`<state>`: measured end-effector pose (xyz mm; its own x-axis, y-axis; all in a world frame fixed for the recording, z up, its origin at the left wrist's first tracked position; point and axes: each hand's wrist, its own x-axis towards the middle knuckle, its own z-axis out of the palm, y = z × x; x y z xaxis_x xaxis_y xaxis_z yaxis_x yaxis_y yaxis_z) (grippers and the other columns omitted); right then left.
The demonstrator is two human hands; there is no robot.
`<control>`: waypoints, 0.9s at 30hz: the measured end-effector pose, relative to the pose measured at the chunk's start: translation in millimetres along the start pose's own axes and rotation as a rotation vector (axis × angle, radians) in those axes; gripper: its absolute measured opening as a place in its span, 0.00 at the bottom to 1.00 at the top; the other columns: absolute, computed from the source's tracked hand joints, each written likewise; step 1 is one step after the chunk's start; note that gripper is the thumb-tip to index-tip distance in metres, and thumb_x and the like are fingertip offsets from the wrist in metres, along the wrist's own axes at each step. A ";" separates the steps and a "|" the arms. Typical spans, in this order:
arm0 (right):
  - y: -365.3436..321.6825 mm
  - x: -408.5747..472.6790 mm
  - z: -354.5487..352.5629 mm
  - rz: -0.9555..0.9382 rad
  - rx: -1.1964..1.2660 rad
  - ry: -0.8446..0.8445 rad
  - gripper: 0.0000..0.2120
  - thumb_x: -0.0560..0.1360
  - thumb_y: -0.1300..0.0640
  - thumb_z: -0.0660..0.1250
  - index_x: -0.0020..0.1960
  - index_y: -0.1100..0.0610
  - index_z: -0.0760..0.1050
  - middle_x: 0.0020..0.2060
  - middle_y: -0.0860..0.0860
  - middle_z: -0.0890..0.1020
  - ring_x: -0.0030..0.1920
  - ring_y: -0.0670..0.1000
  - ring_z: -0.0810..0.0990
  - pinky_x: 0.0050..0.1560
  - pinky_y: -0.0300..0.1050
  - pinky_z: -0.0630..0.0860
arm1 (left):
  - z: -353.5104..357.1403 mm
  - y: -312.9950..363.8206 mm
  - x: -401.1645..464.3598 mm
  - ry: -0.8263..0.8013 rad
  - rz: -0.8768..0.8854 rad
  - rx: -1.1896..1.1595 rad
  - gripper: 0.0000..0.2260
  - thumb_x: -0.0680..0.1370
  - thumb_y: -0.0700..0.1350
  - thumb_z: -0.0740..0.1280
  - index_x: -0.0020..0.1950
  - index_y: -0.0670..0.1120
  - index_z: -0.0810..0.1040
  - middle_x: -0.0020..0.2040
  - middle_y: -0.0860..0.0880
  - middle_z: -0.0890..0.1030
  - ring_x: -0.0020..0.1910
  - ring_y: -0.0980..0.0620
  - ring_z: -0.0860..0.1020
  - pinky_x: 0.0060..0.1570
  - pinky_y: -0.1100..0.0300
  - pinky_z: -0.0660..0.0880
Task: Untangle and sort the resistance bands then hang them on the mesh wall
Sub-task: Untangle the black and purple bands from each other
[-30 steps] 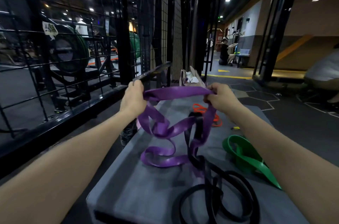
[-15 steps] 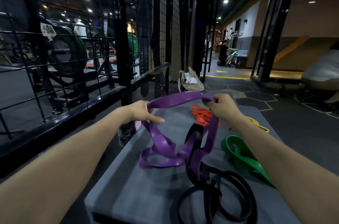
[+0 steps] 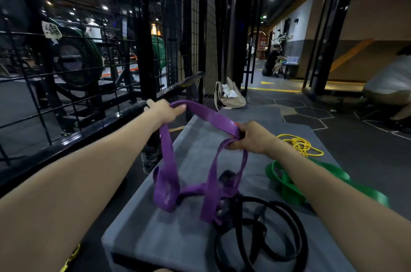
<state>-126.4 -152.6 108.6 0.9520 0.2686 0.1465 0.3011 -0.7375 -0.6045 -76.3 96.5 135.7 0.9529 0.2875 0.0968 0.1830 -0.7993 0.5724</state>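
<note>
Left hand [image 3: 165,111] now swung out toward mesh wall [image 3: 178,27], right hand [image 3: 251,138] lower; both grips clamp purple band [image 3: 211,116]. Loops below still snagged on black band [image 3: 262,216] on surface [image 3: 189,238]. Untangling unfinished.

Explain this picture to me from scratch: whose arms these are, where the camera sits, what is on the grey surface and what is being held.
There is no machine here. The two bare arms belong to a person wearing a wide-angle camera on the head, so you look forward and down along the arms. The left hand and the right hand each grip the purple band, lifting its upper part while its lower loops sag onto the grey padded platform. There the purple band is still mixed up with the black bands. Also on the platform lie a green band and a thin yellow cord. On the left stands the black mesh wall, where bands are meant to hang. A beige bag sits on the floor beyond.
</note>
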 end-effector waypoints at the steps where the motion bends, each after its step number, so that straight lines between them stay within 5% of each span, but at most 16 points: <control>1: 2.0 -0.9 2.3 0.009 0.012 0.000 0.18 0.65 0.50 0.76 0.44 0.65 0.79 0.35 0.55 0.77 0.36 0.52 0.74 0.41 0.47 0.73 | 6.2 3.4 -8.1 -0.004 -0.050 0.076 0.34 0.73 0.66 0.61 0.65 0.39 0.69 0.66 0.36 0.66 0.63 0.38 0.69 0.61 0.48 0.70; 4: 7.9 -0.3 7.5 0.092 0.102 0.030 0.21 0.64 0.48 0.76 0.41 0.66 0.78 0.31 0.55 0.71 0.32 0.52 0.69 0.36 0.44 0.68 | 24.5 20.9 -38.1 -0.229 -0.057 -0.322 0.30 0.76 0.57 0.63 0.67 0.35 0.65 0.56 0.39 0.75 0.39 0.49 0.78 0.38 0.59 0.79; 6: 8.6 2.2 7.8 0.154 0.156 0.043 0.19 0.64 0.50 0.77 0.42 0.64 0.79 0.29 0.54 0.70 0.30 0.52 0.68 0.34 0.44 0.70 | 40.0 29.7 -57.1 -0.430 -0.029 -0.648 0.26 0.78 0.53 0.62 0.68 0.36 0.64 0.55 0.41 0.75 0.43 0.49 0.79 0.48 0.60 0.78; 8: 8.1 4.8 10.9 0.227 0.209 0.047 0.17 0.63 0.52 0.77 0.44 0.62 0.78 0.29 0.53 0.71 0.29 0.51 0.69 0.34 0.44 0.71 | 55.0 32.6 -74.7 -0.636 0.072 -0.620 0.24 0.76 0.57 0.63 0.64 0.41 0.69 0.53 0.45 0.76 0.53 0.48 0.77 0.61 0.55 0.73; 11: 5.7 2.3 18.3 0.279 0.332 -0.004 0.09 0.64 0.58 0.76 0.39 0.56 0.76 0.25 0.51 0.68 0.27 0.49 0.65 0.32 0.40 0.65 | 74.6 25.9 -89.8 -0.824 0.206 -0.471 0.09 0.76 0.51 0.67 0.50 0.46 0.73 0.44 0.48 0.79 0.47 0.51 0.77 0.55 0.56 0.73; 16: 2.6 -4.6 13.5 0.257 0.793 -0.167 0.03 0.70 0.64 0.71 0.41 0.59 0.77 0.32 0.50 0.79 0.35 0.48 0.77 0.39 0.39 0.72 | 64.4 12.8 -80.6 -0.578 0.217 -0.549 0.01 0.76 0.42 0.67 0.44 0.46 0.77 0.34 0.50 0.73 0.30 0.56 0.68 0.30 0.66 0.70; 19: 12.8 6.1 16.0 0.328 0.873 0.034 0.04 0.74 0.64 0.67 0.47 0.58 0.75 0.33 0.50 0.76 0.33 0.46 0.73 0.37 0.38 0.71 | 43.2 -3.3 -68.7 -0.395 0.121 -0.567 0.02 0.75 0.41 0.69 0.42 0.46 0.78 0.23 0.55 0.74 0.21 0.61 0.69 0.22 0.70 0.65; 22: 36.1 21.5 25.5 0.361 0.614 0.167 0.07 0.74 0.61 0.67 0.51 0.57 0.73 0.36 0.52 0.76 0.35 0.49 0.74 0.37 0.40 0.71 | 28.6 -33.4 -54.9 -0.222 -0.033 -0.581 0.05 0.74 0.41 0.69 0.40 0.41 0.75 0.28 0.47 0.76 0.20 0.56 0.72 0.22 0.69 0.66; 25: 53.9 19.8 31.3 0.363 0.062 0.111 0.14 0.75 0.51 0.66 0.50 0.62 0.75 0.41 0.57 0.76 0.43 0.55 0.76 0.44 0.44 0.70 | 21.8 -61.2 -43.1 -0.113 -0.091 -0.435 0.07 0.74 0.44 0.70 0.45 0.41 0.77 0.36 0.44 0.76 0.30 0.50 0.72 0.28 0.61 0.67; 27: 56.2 11.8 33.2 0.376 -0.077 0.069 0.17 0.76 0.49 0.64 0.52 0.64 0.75 0.44 0.58 0.76 0.45 0.57 0.76 0.44 0.43 0.68 | 21.0 -71.3 -37.8 -0.074 -0.113 -0.391 0.07 0.74 0.44 0.70 0.46 0.41 0.76 0.34 0.47 0.75 0.30 0.51 0.71 0.28 0.60 0.67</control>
<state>-100.0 -170.3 50.3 0.9974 -0.0695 -0.0202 -0.0688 -0.8215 -0.5661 -120.3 131.5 74.1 0.9495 0.3118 -0.0348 0.1951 -0.4999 0.8438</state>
